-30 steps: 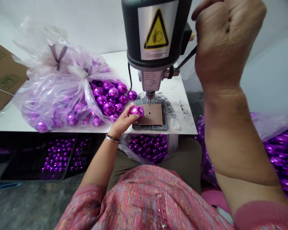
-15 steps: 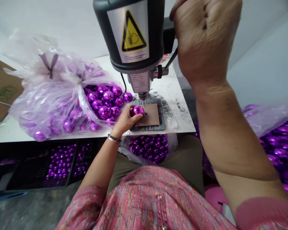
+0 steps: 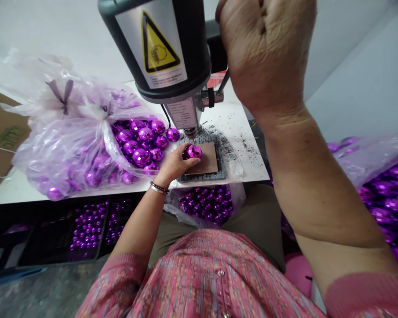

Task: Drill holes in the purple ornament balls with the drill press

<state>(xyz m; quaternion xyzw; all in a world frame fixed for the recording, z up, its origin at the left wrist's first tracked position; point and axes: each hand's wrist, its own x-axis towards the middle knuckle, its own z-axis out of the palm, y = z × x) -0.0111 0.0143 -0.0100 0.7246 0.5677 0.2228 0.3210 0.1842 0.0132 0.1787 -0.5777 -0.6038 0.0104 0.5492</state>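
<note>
Between the thumb and fingers of my left hand (image 3: 178,165) is a shiny purple faceted ball (image 3: 194,152). It sits over a brown board (image 3: 208,161) on the base of a bench drill press (image 3: 166,48). Just above the ball is the drill chuck (image 3: 190,132) with a thin bit, whose tip seems to meet the top of the ball; I cannot tell whether it has gone in. High on the right, my right hand (image 3: 268,53) is closed around the press's feed lever (image 3: 223,81); the fingers are mostly hidden behind the hand.
Left of the press, clear plastic bags (image 3: 73,145) spill purple balls (image 3: 141,157) onto the white table (image 3: 6,187). Dark shavings (image 3: 230,137) lie around the base. An open bag of purple balls (image 3: 207,204) hangs below the table edge, with black crates (image 3: 61,234) at lower left.
The ball has moved right across the board with my left hand, now under the bit and covering the board's dark hole. My right hand stays on the lever. The view has shifted slightly.
</note>
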